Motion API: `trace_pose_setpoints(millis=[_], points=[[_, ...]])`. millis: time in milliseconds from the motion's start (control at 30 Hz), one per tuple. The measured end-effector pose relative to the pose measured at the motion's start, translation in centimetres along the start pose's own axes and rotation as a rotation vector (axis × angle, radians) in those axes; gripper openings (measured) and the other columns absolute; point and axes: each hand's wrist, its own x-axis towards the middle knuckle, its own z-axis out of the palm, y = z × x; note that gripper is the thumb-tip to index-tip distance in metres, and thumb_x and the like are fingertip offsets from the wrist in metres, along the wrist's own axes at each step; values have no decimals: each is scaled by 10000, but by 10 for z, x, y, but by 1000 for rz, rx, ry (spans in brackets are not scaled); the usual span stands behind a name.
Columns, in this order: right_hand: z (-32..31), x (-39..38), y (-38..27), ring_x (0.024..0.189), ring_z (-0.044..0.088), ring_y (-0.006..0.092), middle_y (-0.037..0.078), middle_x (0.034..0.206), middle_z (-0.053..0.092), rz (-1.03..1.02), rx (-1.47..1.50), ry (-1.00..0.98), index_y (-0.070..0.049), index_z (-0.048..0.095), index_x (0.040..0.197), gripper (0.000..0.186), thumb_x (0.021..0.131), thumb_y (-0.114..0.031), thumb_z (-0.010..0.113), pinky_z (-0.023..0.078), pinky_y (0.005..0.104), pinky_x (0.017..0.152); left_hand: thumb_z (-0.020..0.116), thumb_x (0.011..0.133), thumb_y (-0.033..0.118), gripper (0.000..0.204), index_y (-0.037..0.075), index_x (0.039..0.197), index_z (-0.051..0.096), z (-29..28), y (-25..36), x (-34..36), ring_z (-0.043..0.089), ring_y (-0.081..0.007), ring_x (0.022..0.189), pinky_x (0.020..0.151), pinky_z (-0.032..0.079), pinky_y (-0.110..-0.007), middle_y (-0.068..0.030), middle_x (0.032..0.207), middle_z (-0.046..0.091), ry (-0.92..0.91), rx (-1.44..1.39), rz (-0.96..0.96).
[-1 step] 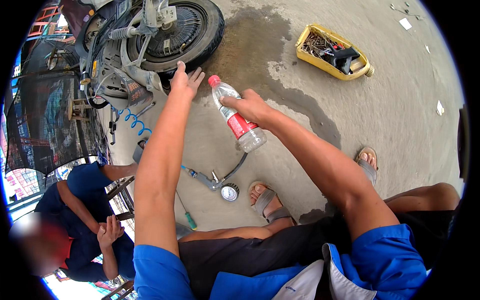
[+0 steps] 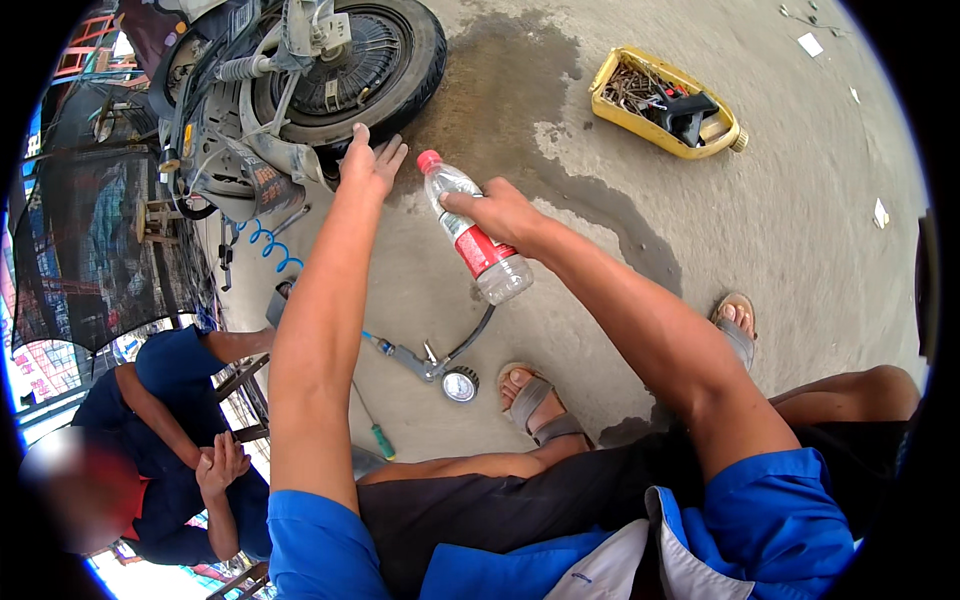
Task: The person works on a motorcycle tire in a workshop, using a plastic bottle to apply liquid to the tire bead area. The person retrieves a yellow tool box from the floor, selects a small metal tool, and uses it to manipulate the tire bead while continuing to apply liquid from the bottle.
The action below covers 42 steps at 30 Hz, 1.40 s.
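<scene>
**Bottle held clear, free hand at the wheel**

Wet concrete [image 2: 700, 230] lies under us. Our right hand [image 2: 500, 212] wraps a capped plastic bottle [image 2: 472, 232], tilted above the ground; our left hand [image 2: 368, 160], fingers spread and empty, reaches the scooter tyre [image 2: 425, 60]. Below lies a pressure-gauge inflator [image 2: 445, 375].

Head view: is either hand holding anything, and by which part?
The right hand holds a clear plastic bottle, its grip around the upper body below the red cap. The left hand is open, holding nothing.
</scene>
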Motion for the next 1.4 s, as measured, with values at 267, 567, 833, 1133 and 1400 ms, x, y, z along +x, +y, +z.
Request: trace_pose_setpoints(millis=[267, 567, 833, 1133, 1400], points=[[-14, 1, -4, 754, 678, 303, 252, 875, 674, 26, 44, -37, 133, 655, 896, 630, 719, -471, 668, 515, 406, 720, 528, 971, 334, 655, 24, 1436, 185, -2, -1, 7, 394, -407, 1311, 1079, 367, -523, -319, 1450, 261, -53, -14, -46], [-22, 7, -11, 806, 671, 326, 266, 916, 664, 33, 10, 9, 123, 645, 935, 621, 727, -462, 670, 510, 416, 745, 487, 981, 383, 639, -39, 1400, 253, 23, -16, 0, 362, -321, 1355, 1114, 318, -486, -234, 1472, 312, -112, 74, -92], [-27, 13, -16, 826, 671, 338, 256, 922, 667, 21, -27, -1, 105, 651, 948, 616, 750, -478, 657, 507, 415, 763, 520, 933, 490, 741, -79, 1374, 343, 31, -29, 13, 391, -306, 1324, 1128, 294, -436, -198, 1416, 422, -133, 98, -138], [-28, 16, -12, 880, 671, 352, 271, 943, 666, 2, -54, 33, 111, 652, 969, 641, 742, -489, 653, 505, 415, 800, 527, 922, 504, 759, -86, 1367, 357, 40, -29, 6, 404, -315, 1309, 1124, 298, -442, -204, 1399, 442, -123, 58, -184], [-29, 17, -5, 889, 669, 362, 286, 955, 663, 5, -39, 28, 123, 649, 978, 680, 730, -510, 650, 502, 418, 810, 502, 932, 506, 768, -88, 1384, 321, 39, -30, 4, 342, -318, 1363, 1143, 267, -442, -209, 1444, 390, -151, 102, -134]])
